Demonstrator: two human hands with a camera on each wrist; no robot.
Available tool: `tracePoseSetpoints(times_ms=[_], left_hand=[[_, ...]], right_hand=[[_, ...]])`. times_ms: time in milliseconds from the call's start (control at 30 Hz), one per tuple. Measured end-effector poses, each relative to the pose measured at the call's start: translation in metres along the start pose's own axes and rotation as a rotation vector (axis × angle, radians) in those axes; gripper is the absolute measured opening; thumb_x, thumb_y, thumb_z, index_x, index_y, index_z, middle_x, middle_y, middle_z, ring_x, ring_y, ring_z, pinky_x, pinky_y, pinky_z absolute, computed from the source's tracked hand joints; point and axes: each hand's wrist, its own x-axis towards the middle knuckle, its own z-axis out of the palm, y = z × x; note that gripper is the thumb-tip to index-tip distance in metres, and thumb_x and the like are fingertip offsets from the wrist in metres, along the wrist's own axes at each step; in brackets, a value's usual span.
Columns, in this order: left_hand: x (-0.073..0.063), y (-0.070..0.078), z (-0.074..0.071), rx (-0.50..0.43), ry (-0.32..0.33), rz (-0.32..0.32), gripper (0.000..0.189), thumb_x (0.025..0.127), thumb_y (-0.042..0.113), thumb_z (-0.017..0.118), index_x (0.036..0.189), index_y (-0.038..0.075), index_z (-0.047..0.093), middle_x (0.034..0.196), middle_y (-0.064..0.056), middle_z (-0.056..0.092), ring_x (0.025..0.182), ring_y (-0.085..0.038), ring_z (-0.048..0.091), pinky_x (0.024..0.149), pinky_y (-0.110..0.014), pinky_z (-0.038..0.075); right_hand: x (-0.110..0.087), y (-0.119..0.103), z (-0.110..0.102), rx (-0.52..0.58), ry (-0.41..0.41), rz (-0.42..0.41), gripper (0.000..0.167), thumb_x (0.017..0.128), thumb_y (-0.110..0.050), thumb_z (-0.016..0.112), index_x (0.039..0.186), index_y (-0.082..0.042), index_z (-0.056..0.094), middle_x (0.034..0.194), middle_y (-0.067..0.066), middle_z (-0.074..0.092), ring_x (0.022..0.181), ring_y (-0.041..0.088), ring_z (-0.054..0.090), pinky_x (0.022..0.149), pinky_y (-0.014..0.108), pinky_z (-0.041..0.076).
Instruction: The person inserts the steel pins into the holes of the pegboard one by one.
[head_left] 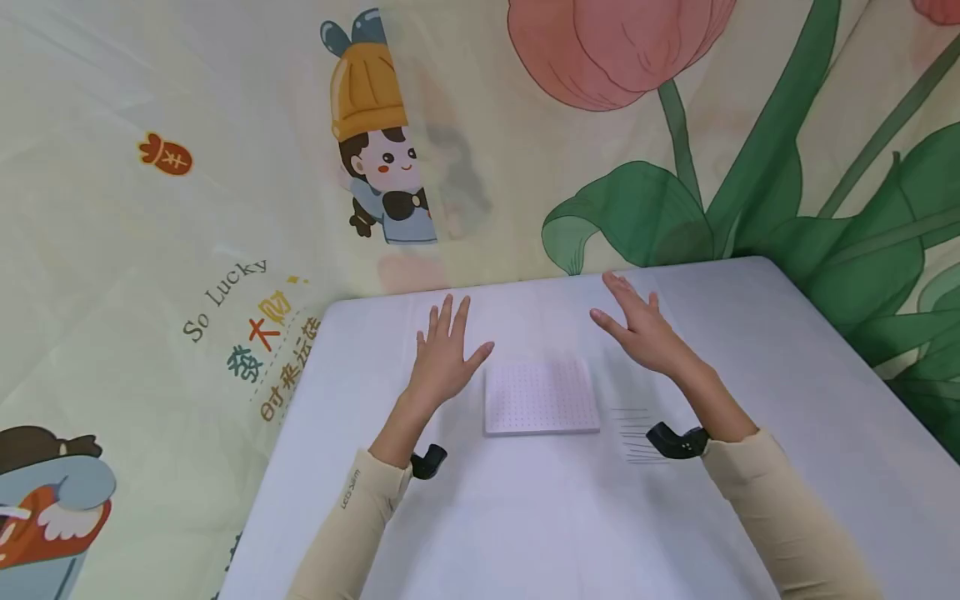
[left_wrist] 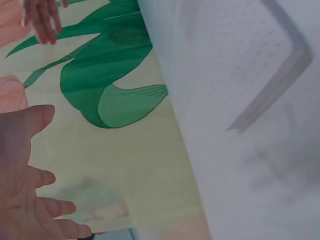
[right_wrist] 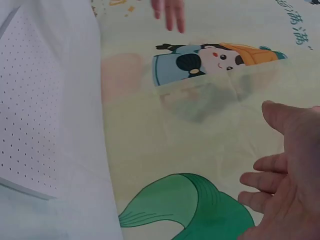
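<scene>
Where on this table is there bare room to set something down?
Bare table lies in front of the perforated board, between left sleeve and right sleeve; behind the board, between left hand and right hand; and right of the right sleeve. It's crowded just right of the board, where thin rods lie.

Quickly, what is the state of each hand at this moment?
Left hand: open, holding nothing.
Right hand: open, holding nothing.

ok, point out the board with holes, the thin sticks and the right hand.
Board [head_left: 542, 396]: head view, middle of its top face.
Thin sticks [head_left: 636, 436]: head view, middle of the row.
Right hand [head_left: 648, 337]: head view, back of the hand.
</scene>
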Motion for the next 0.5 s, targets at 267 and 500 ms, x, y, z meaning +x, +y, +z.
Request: tracePoseSetpoints(times_ms=[267, 500], left_hand=[[-0.034, -0.017, 0.054, -0.068, -0.045, -0.04, 0.085, 0.088, 0.057, 0.049, 0.149, 0.013, 0.01, 0.152, -0.018, 0.007, 0.138, -0.037, 0.006, 0.101, -0.065, 0.014], [-0.052, -0.027, 0.099, -0.073, -0.152, -0.027, 0.085, 0.089, 0.059, 0.044, 0.149, 0.011, 0.01, 0.154, -0.014, 0.005, 0.138, -0.037, 0.007, 0.101, -0.065, 0.012]], right_hand=[[-0.063, 0.015, 0.007, 0.338, 0.275, -0.051, 0.028, 0.095, -0.014, 0.053, 0.12, -0.005, 0.059, 0.116, 0.011, 0.061, 0.114, 0.019, 0.05, 0.099, 0.039, 0.037], [-0.118, 0.084, 0.065, 0.463, 0.431, -0.056, 0.011, 0.091, -0.007, 0.058, 0.097, -0.008, 0.067, 0.091, 0.005, 0.066, 0.089, 0.013, 0.058, 0.091, 0.025, 0.039]])
